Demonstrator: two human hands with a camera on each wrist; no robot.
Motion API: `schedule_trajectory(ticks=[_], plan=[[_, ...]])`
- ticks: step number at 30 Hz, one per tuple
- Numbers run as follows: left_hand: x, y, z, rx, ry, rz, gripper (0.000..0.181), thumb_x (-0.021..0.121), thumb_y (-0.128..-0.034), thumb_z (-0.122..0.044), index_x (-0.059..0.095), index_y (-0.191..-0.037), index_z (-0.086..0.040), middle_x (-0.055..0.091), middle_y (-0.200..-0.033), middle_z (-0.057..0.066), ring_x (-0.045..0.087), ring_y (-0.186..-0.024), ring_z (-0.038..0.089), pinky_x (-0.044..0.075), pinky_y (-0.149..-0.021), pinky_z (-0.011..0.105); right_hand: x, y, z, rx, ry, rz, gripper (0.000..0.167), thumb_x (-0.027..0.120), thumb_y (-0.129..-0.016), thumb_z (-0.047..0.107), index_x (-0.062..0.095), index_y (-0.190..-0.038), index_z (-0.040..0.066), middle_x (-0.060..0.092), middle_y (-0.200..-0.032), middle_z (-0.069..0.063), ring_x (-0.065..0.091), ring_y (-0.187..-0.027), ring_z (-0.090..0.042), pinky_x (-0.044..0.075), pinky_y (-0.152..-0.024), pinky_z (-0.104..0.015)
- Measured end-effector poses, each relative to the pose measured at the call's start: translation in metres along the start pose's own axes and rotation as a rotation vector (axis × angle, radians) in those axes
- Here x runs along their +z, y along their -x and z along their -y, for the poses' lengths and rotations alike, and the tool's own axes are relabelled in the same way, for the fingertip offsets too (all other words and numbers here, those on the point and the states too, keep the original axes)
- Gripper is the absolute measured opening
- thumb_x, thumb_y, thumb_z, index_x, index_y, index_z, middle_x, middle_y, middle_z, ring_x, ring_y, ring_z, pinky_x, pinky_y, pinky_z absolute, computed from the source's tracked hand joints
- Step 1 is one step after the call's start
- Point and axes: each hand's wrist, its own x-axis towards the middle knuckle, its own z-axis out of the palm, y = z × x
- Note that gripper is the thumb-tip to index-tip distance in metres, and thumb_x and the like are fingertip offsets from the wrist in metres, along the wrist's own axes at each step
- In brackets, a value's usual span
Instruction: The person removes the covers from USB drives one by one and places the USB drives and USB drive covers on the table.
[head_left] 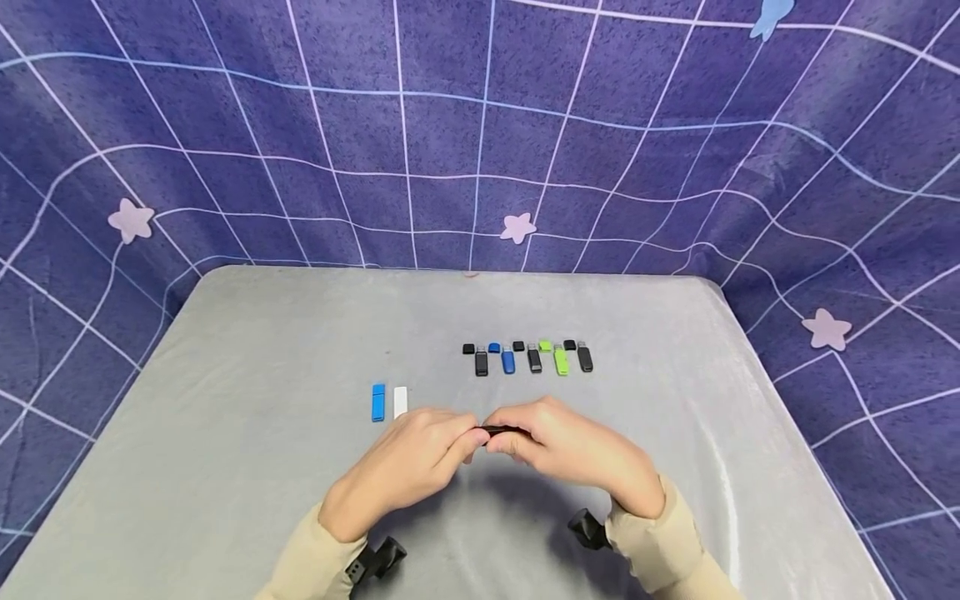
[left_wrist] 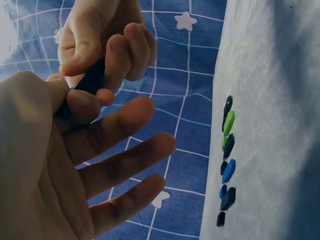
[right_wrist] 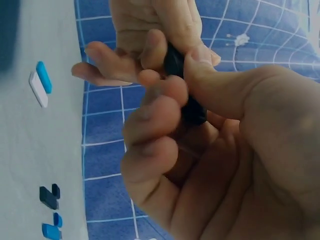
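My left hand (head_left: pixel 420 454) and right hand (head_left: pixel 562 442) meet above the front middle of the table. Between them is a black USB stick (head_left: pixel 506 430), each hand pinching one end with thumb and forefinger. Fingers cover much of the stick (right_wrist: pixel 194 111), so whether its cap is on cannot be told. In the left wrist view the left hand's other fingers (left_wrist: pixel 127 160) are spread and nearly straight. The right hand's remaining fingers (right_wrist: pixel 150 160) are curled. Just beyond the left hand lie a blue USB stick (head_left: pixel 378 402) and a white USB stick (head_left: pixel 401 401).
Farther back, several uncapped USB sticks form a row, including a blue one (head_left: pixel 507 360), a green one (head_left: pixel 561 360) and a black one (head_left: pixel 585 358). Caps, such as a green cap (head_left: pixel 545 345), lie beside them. A grey cloth covers the table (head_left: pixel 300 333); a purple curtain (head_left: pixel 442 133) hangs behind.
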Motion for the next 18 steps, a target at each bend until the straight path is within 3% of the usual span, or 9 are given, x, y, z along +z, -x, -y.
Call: schedule_trajectory(ticks=[6, 11, 18], plan=[[-0.0018, 0.0023, 0.0024, 0.002, -0.005, 0.014, 0.033, 0.054, -0.1082, -0.030, 0.051, -0.076, -0.026, 0.044, -0.066, -0.021, 0.041, -0.060, -0.001, 0.035, -0.055, 0.016, 0.0032, -0.0007, 0.0025, 0.039, 0.022, 0.005, 0.022, 0.059, -0.106, 0.029, 0.067, -0.089, 0.019, 0.054, -0.069, 0.012, 0.049, -0.061, 0.005, 0.048, -0.059, -0.018], [-0.0037, 0.0031, 0.0045, -0.017, 0.014, 0.056, 0.029, 0.051, -0.1090, -0.038, 0.055, -0.082, -0.028, 0.039, -0.066, -0.019, 0.039, -0.059, -0.002, 0.034, -0.053, 0.017, 0.0046, -0.0021, 0.0013, 0.031, 0.026, -0.003, 0.022, 0.059, -0.106, 0.028, 0.068, -0.089, 0.018, 0.057, -0.067, 0.008, 0.048, -0.060, 0.005, 0.048, -0.058, -0.018], [-0.0046, 0.0009, 0.0069, -0.065, 0.035, 0.130, 0.033, 0.045, -0.1112, -0.037, 0.056, -0.081, -0.028, 0.051, -0.071, -0.022, 0.048, -0.063, -0.002, 0.041, -0.058, 0.018, 0.0060, -0.0082, -0.0046, 0.041, 0.029, 0.008, 0.019, 0.058, -0.106, 0.026, 0.068, -0.092, 0.018, 0.056, -0.068, 0.011, 0.049, -0.061, 0.005, 0.048, -0.061, -0.018]])
